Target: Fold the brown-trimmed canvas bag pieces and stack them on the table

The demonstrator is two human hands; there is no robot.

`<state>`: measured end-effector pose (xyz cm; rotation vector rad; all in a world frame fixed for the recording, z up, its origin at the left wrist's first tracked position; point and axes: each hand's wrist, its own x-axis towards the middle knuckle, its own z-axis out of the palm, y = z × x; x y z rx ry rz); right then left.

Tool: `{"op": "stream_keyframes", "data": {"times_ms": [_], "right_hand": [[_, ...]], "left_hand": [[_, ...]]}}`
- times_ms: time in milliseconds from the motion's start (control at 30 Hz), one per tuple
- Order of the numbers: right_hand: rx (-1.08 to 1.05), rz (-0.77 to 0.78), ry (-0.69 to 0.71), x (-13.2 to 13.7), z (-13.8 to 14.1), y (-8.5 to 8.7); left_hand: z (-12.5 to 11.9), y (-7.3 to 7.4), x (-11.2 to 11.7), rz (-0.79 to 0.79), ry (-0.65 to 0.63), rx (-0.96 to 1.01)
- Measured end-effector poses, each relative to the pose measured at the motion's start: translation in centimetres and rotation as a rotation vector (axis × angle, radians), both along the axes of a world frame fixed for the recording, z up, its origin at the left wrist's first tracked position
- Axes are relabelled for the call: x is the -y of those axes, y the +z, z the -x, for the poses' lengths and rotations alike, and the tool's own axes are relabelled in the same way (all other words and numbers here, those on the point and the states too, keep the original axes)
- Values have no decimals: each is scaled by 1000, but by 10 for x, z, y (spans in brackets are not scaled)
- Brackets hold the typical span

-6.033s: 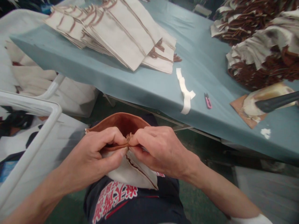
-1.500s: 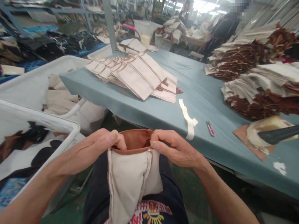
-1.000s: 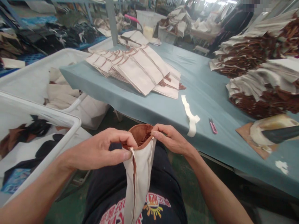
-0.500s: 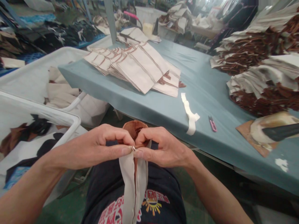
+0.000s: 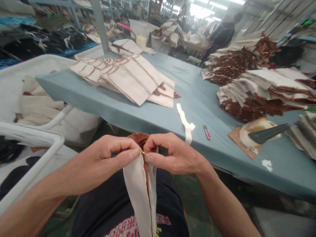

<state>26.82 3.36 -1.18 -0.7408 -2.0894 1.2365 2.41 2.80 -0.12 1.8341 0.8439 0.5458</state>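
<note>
Left hand (image 5: 108, 153) and right hand (image 5: 172, 153) are pinching one pouch (image 5: 134, 184) by its seam (image 5: 147, 181); probably unfinished, fingers (image 5: 125, 143) hiding its top.

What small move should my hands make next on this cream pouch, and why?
Perhaps ease the right hand slightly outward to spread the seam: it and the left hand both pinch the cream pouch near its top, close together, and below them only a narrow brown strip shows between the cream edges.

Pouch (image 5: 137, 192) looks like matt cloth, kinda leathery inside; table cover (image 5: 195, 82) seems smooth, bin (image 5: 58, 139) looks smooth plastic.
</note>
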Motion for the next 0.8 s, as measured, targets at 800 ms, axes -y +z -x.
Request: {"op": "stream_keyframes", "data": {"times_ms": [800], "right_hand": [[66,-69,-67,19,-2,-12]], "left_hand": [[-3,-12,16,44,6,-48]]}}
